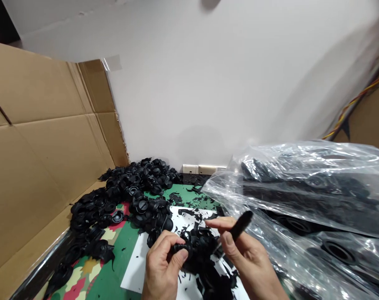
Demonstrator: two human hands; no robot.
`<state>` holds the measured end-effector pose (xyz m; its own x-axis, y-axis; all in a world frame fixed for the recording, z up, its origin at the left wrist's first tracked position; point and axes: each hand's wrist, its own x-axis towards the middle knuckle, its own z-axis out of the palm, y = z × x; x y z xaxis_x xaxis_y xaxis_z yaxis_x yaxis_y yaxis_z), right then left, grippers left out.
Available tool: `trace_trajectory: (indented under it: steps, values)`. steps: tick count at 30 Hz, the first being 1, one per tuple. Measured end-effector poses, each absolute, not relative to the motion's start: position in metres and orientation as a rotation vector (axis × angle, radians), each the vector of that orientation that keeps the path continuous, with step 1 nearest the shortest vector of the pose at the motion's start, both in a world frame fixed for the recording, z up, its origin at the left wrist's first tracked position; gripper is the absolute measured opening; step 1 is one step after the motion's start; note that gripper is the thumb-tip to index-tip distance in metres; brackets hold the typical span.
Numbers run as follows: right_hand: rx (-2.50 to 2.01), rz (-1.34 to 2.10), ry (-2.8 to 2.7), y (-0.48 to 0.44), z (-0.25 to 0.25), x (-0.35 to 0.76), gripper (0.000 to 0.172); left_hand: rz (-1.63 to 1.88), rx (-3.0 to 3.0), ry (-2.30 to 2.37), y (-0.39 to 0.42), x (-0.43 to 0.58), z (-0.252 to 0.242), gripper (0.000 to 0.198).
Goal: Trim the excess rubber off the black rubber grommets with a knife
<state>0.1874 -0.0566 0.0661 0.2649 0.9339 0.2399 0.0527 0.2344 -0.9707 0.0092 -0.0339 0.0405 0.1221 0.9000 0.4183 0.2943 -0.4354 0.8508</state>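
Note:
My left hand (163, 266) pinches a small black ribbed rubber part (182, 248) between thumb and forefinger, above a white sheet (133, 268). In my right hand (247, 256) is a knife (241, 224); its black handle points up and away, and a thin blade shows below the thumb, pointing down to the left. The blade tip is hard to make out against the dark scraps. Under and between both hands lies a heap of black rubber parts and trimmings (204, 239). My fingers partly hide the held part.
A large pile of black rubber parts (142, 179) spreads across the back and left of the green mat (114, 277). Cardboard (45, 137) stands along the left. Clear plastic bags (304, 191) with black parts fill the right side. Behind is a white wall (208, 83) with a socket strip (204, 168).

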Motion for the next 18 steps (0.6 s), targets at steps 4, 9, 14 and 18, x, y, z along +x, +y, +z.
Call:
trace_trajectory:
  steps: [4, 9, 14, 18]
  values:
    - [-1.119, 0.866, -1.078, -0.061, 0.068, 0.184, 0.037, 1.298, 1.856, 1.165, -0.036, 0.007, 0.040, 0.006]
    - [-1.032, 1.132, -0.990, -0.062, 0.061, 0.177, 0.031, 1.288, 1.866, 1.166, -0.035, 0.008, 0.039, 0.007]
    - [-0.938, 0.926, -1.157, -0.059, 0.055, 0.178, 0.017, 1.281, 1.882, 1.171, -0.035, 0.009, 0.041, 0.007]
    - [-0.958, 0.875, -1.186, -0.059, 0.048, 0.174, 0.016, 1.273, 1.891, 1.176, -0.038, 0.010, 0.044, 0.008]
